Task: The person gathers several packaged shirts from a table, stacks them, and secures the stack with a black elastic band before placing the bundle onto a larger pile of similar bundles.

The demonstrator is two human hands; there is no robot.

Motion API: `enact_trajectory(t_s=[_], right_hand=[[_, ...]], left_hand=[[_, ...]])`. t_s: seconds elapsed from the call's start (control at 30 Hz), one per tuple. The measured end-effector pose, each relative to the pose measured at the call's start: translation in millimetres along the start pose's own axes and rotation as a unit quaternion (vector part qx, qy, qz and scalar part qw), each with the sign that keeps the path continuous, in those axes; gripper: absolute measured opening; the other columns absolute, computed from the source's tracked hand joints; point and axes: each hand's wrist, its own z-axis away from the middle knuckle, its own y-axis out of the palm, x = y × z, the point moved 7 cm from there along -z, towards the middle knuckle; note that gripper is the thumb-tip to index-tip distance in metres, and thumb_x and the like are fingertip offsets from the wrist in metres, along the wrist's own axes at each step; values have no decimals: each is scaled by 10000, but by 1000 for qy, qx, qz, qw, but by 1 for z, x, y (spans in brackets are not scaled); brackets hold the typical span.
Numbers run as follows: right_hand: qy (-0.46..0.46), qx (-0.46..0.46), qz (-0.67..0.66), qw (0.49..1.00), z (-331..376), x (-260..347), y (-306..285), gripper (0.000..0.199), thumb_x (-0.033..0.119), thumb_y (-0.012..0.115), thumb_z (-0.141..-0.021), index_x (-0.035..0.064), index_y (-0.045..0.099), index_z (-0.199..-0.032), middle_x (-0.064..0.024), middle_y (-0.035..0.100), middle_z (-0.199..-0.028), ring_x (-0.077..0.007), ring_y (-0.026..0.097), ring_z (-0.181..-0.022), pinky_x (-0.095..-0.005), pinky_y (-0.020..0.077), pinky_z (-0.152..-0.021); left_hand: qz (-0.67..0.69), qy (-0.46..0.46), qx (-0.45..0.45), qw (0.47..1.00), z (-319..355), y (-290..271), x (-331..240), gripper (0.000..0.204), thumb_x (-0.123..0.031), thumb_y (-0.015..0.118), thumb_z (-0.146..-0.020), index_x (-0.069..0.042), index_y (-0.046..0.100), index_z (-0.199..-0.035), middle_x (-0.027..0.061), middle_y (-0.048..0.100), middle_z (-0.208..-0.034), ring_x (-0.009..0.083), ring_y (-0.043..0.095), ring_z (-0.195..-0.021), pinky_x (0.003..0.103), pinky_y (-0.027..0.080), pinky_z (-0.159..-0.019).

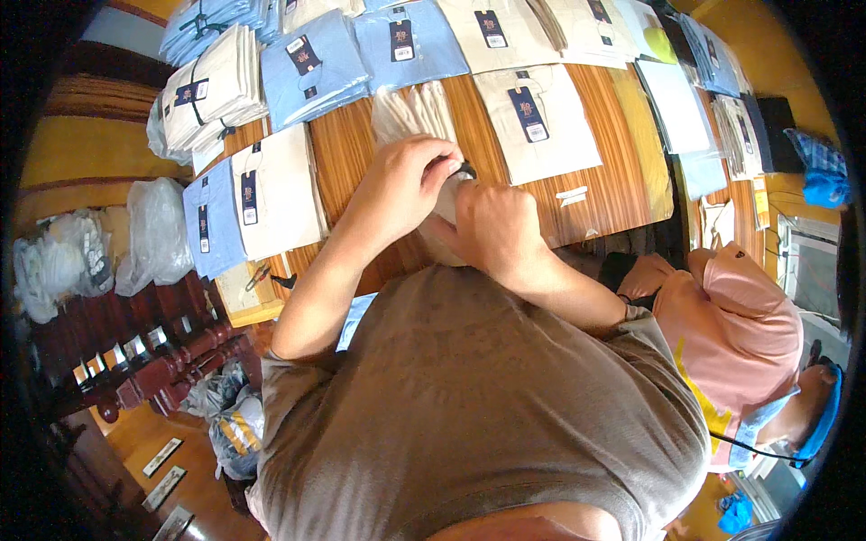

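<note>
A bundle of cream folded garments in clear plastic (419, 113) sits on its edge at the table's near side, partly hidden under my hands. My left hand (410, 176) is bent over it, fingertips pinched at a small dark strip (466, 169). Close against it, my right hand (501, 225) is closed in a fist, thumb side toward the same strip. What lies inside the right fist is hidden. Just right of the bundle is a flat cream packed garment (538, 126) with a dark tag.
Blue packed garments (311, 68) and a tied cream stack (214, 95) line the far side of the wooden table (622, 153). Scissors (259, 275) lie at the left corner. Another person in pink (735, 316) is close on my right. Plastic bags (162, 234) hang left.
</note>
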Motion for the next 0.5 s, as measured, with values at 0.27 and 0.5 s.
enact_trajectory(t_s=[0.27, 0.5], right_hand=[[-117, -104, -368, 917, -22, -6, -15, 444, 320, 883, -789, 17, 687, -1046, -171, 658, -1045, -333, 679, -1005, -425, 569, -846], [-202, 8, -519, 831, -53, 0, 28, 267, 191, 840, -872, 51, 726, -1069, -137, 577, -1134, -290, 575, -1083, -393, 471, -946]], left_hand=[[192, -159, -31, 968, 51, -16, 48, 158, -100, 661, -1027, 31, 697, -1107, 26, 724, -975, 95, 669, -938, 257, 536, -829], [190, -164, -30, 968, 55, -27, 46, 158, -97, 665, -1022, 33, 710, -1099, 23, 733, -972, 78, 653, -905, 253, 534, -799]])
